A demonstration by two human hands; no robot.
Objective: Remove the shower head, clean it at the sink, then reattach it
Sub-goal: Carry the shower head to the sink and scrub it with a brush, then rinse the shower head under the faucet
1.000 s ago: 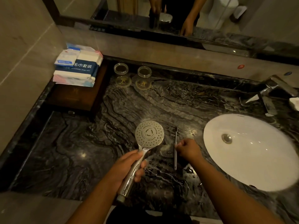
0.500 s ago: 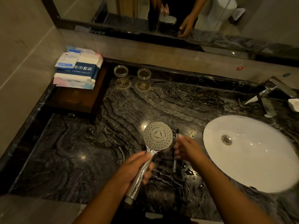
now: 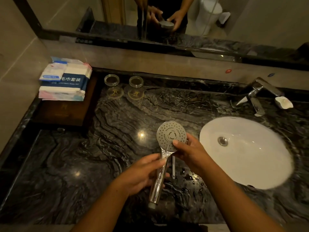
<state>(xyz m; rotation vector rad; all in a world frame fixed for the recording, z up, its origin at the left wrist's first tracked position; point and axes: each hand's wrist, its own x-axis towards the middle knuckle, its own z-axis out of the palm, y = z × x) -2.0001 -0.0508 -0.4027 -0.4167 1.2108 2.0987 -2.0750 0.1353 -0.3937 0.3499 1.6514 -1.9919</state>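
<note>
**Shower head off its mount, held in both hands over the bench**

You hold the shower head [image 3: 171, 135] at the centre of the frame, above the dark marble bench [image 3: 100, 156] and just left of the sink [image 3: 260, 164]. Its round perforated face is turned up toward the camera. The chrome handle runs down and slightly left toward the lower edge of the frame.

Your left hand [image 3: 143, 174] grips the handle at mid-length, fingers curled round it. Your right hand [image 3: 190, 153] holds the round head at its lower right side: the thumb presses on the face near the rim and the fingers pass behind it. Neither hand is free.

A slim stick [image 3: 173, 168] lies on the bench between your hands, its upper part hidden behind the shower head. Water drops [image 3: 189, 178] sit on the marble just right of the handle.

The sink is white and oval, set into the bench at centre right, with a metal drain [image 3: 222, 141] in it. A chrome tap [image 3: 257, 91] stands behind it at upper right, and a small white object [image 3: 283, 102] lies just right of the tap.

Two glasses [image 3: 111, 80] stand side by side at the back of the bench, upper centre-left. At upper left, a stack of wrapped packets [image 3: 65, 81] rests on a dark wooden tray [image 3: 63, 113]. The mirror [image 3: 242, 22] across the top of the frame reflects both hands and the shower head.
</note>
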